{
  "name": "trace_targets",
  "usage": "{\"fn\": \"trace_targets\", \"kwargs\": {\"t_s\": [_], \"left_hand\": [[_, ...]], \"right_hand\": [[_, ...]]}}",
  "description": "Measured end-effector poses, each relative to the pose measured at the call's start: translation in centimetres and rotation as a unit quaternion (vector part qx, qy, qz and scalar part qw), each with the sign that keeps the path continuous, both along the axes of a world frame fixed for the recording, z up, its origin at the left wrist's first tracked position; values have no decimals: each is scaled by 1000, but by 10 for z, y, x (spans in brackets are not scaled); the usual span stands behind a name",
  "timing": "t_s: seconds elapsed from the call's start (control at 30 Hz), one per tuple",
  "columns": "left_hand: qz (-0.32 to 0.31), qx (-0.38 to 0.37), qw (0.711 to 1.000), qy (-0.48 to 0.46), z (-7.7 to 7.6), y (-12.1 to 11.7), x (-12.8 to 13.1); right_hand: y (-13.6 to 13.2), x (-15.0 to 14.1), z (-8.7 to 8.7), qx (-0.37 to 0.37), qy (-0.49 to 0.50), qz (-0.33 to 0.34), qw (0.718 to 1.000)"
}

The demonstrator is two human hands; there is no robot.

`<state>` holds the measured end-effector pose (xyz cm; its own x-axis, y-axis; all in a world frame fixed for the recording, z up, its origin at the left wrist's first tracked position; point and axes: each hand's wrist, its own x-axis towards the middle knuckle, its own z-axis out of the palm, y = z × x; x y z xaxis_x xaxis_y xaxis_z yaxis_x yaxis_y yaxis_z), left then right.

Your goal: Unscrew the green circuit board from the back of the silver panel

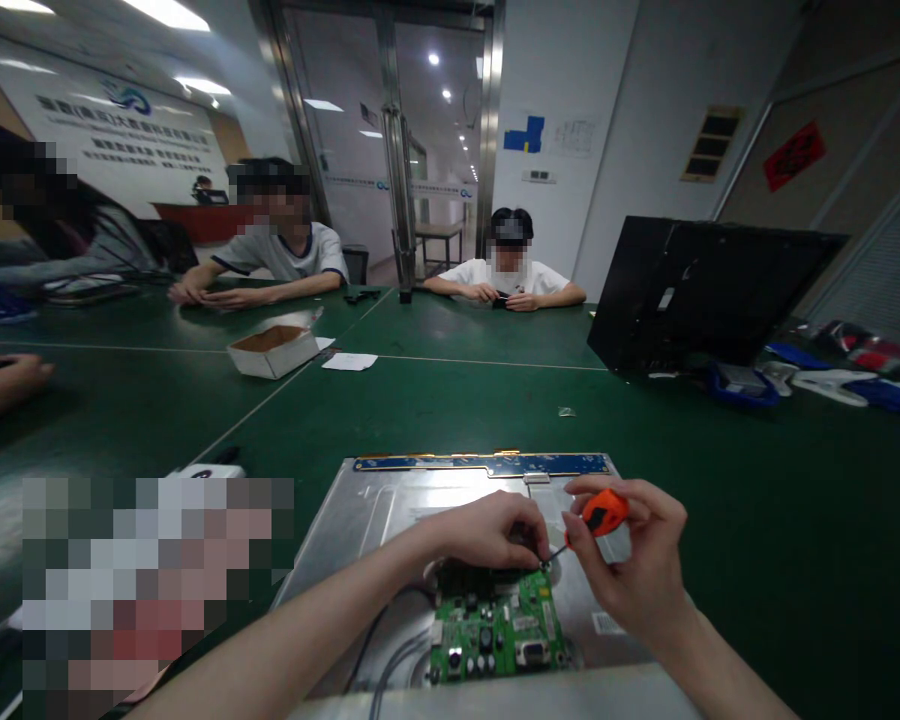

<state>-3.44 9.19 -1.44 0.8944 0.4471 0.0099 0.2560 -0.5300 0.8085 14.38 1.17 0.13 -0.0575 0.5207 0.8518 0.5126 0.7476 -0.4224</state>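
A green circuit board (495, 625) is mounted on the silver metal back of a flat panel (375, 520). My right hand (637, 560) grips a screwdriver (605, 511) by its orange and black handle. Its thin shaft slants down and left to the board's upper right corner. Beside that tip, my left hand (495, 530) has its fingers pinched close together at the board's top edge. Whatever those fingertips hold, if anything, is hidden. Dark cables run from the board's left side, and a blue circuit strip (480, 465) lines the panel's far edge.
A black monitor (705, 290) stands at the right, near blue and white clamps (832, 385). An open cardboard box (270, 352) and white paper (350, 361) lie on the green table (450, 400). Several people sit around it; one person's hand (7, 385) is at the left.
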Motion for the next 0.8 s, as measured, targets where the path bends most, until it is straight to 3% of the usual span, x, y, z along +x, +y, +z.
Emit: {"fn": "trace_targets", "kwargs": {"t_s": [0.4, 0.67, 0.8], "left_hand": [[-3, 6, 1000, -1, -4, 3, 2], [7, 0, 1000, -8, 2, -1, 0], [8, -4, 1000, -5, 2, -1, 0]], "right_hand": [[-2, 1, 17, 8, -130, -12, 991], [-2, 0, 5, 22, -33, -11, 999], [-1, 1, 8, 24, -54, -15, 998]]}}
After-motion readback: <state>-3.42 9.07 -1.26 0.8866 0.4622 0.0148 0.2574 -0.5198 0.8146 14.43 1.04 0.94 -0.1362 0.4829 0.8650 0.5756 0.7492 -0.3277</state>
